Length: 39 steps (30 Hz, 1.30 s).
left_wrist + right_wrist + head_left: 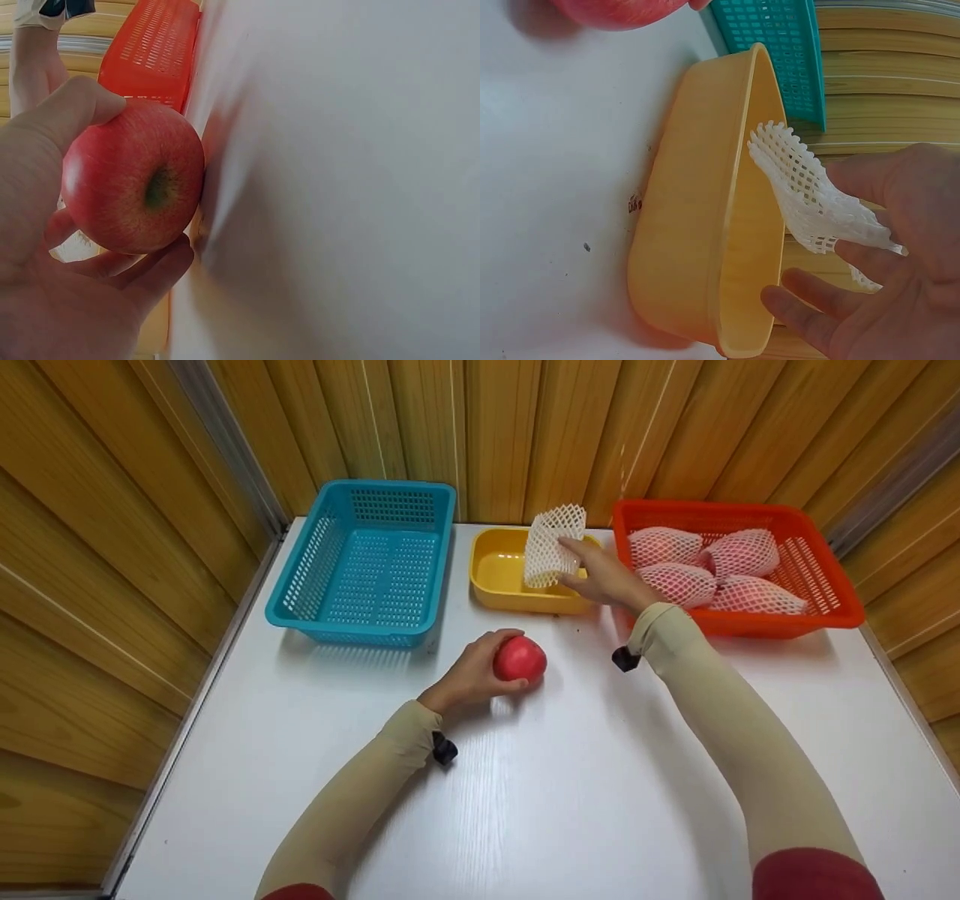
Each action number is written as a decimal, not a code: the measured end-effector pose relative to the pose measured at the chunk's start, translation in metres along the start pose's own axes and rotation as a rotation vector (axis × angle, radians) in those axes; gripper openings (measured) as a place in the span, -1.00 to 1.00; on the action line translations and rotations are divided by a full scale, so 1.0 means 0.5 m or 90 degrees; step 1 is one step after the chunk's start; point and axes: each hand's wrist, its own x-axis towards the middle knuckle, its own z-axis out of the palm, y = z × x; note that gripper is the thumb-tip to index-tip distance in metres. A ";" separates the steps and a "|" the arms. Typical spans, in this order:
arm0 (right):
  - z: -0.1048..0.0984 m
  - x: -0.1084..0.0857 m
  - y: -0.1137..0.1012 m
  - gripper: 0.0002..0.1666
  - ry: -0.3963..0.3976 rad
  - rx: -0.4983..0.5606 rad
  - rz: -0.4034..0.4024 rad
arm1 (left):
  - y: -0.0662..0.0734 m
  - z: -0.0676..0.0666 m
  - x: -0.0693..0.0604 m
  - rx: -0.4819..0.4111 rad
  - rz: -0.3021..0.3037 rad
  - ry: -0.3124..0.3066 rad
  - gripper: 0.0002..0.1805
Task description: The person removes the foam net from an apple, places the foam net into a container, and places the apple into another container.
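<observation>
Foam net [550,544] your right hand [606,576] pinches could, released askew, miss the plastic tub [517,600] below; your left hand [472,669] grips an apple [520,658].

5 fruits [519,659] (4 netted), 3 containers [517,600]

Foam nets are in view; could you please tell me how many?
5: one net in the right hand, over the yellow bin; four in the red basket: back-left net, back-right net, front-left net, front-right net. Others may be hidden beneath.

Apple [619,9], teal bskt [772,45] cut off, R-wrist view top.
</observation>
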 end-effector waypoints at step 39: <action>0.032 0.074 0.033 -0.34 0.021 -0.038 0.166 | -0.002 -0.006 -0.007 -0.028 -0.019 -0.006 -0.18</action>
